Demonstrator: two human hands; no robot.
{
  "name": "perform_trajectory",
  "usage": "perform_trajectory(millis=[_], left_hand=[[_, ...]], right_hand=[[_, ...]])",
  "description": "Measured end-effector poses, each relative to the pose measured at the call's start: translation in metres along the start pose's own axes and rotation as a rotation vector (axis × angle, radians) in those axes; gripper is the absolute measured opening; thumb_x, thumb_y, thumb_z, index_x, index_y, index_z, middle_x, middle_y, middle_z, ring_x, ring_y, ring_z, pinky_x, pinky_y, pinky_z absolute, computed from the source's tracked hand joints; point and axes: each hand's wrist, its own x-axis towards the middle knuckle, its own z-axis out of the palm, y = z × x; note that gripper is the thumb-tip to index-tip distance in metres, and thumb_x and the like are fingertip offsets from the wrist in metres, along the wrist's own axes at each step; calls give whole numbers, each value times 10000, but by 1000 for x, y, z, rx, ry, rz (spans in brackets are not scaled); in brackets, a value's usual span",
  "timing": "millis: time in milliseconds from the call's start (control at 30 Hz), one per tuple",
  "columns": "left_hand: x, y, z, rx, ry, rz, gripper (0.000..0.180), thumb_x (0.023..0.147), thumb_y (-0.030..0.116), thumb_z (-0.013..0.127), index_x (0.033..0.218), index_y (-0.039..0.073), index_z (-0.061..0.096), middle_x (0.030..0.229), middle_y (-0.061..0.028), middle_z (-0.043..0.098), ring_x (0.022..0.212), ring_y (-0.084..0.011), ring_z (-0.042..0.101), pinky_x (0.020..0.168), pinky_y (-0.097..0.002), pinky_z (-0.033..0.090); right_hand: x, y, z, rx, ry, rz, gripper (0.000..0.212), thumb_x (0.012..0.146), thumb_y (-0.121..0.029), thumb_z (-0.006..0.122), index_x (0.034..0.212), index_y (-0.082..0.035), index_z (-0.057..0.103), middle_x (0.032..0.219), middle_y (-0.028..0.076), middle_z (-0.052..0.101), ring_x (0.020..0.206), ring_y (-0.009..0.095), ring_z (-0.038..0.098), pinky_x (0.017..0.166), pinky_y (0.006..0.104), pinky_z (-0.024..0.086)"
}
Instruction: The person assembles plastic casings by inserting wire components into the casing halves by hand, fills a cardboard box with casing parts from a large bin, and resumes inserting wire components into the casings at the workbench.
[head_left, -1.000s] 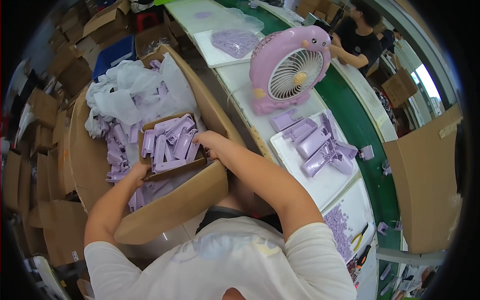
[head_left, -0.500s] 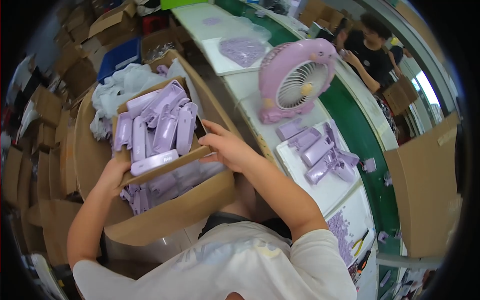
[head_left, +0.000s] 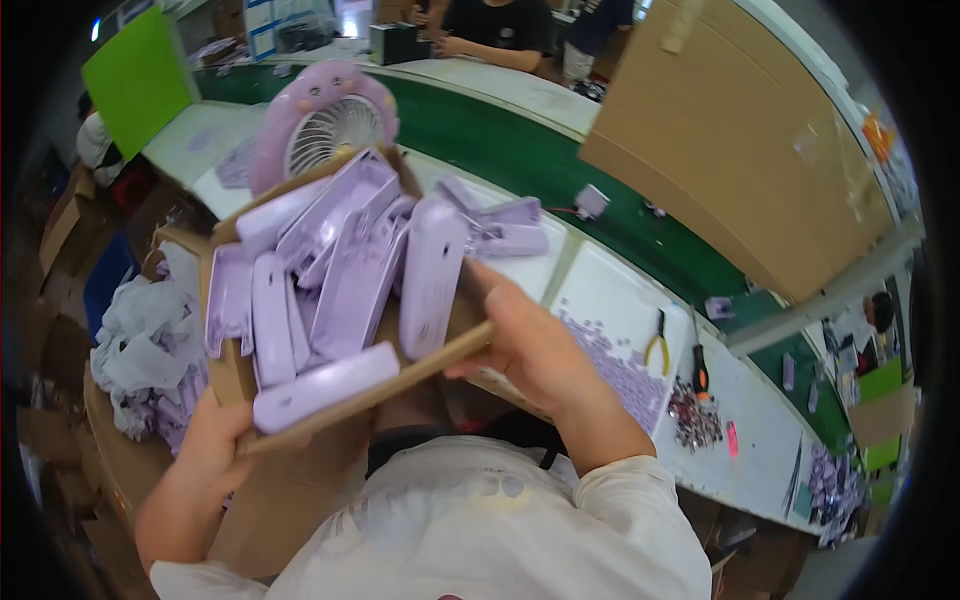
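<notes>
Between my two hands is a small open cardboard box [head_left: 440, 367], tilted and heaped with light purple plastic shells [head_left: 350, 270], long and rounded, some turned hollow side up. My left hand [head_left: 215, 435] is closed on its near left corner. On the right side, my right hand [head_left: 525, 345] grips the wall, with part of its fingers hidden behind the cardboard. Behind the box, a purple animal-shaped fan [head_left: 330, 130] stands on the white workbench. More purple shells [head_left: 510, 228] lie on a white tray just past the box's right side.
On the bench to the right are a tray of tiny purple pieces [head_left: 610, 370], yellow-handled pliers [head_left: 657, 352], a screwdriver [head_left: 700, 375] and a pile of small metal parts [head_left: 695, 415]. A green belt [head_left: 470, 125] runs behind. At left, plastic bags [head_left: 150, 320] fill a large carton.
My view and body have turned right toward the bench. The small box has come away from above the large carton, carried in both hands with the shells inside.
</notes>
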Motion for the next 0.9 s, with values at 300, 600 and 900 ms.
perform_trajectory(millis=[300, 600, 900], left_hand=[[160, 47, 96, -260, -171, -60, 275, 838, 35, 417, 1067, -115, 433, 1109, -228, 485, 978, -343, 552, 802, -511, 502], [424, 47, 219, -207, 23, -48, 260, 838, 53, 439, 1098, 38, 448, 1049, -150, 517, 954, -317, 549, 798, -529, 470], [702, 61, 178, -40, 100, 391, 360, 845, 171, 532, 1165, 45, 428, 1134, -157, 499, 1043, -332, 494, 771, -564, 457]], right_hand=[[-92, -10, -80, -228, 431, -327, 496, 901, -230, 484, 1313, -3, 327, 1199, 186, 474, 925, 278, 583, 703, 334, 482], [-183, 13, -140, -349, 779, -364, 398, 830, -75, 558, 1198, 18, 436, 1049, 160, 572, 831, 214, 605, 722, 317, 476], [-208, 17, -162, -287, 1220, -416, 286, 822, 2, 548, 1106, 10, 518, 925, 102, 611, 785, 166, 602, 738, 288, 478]])
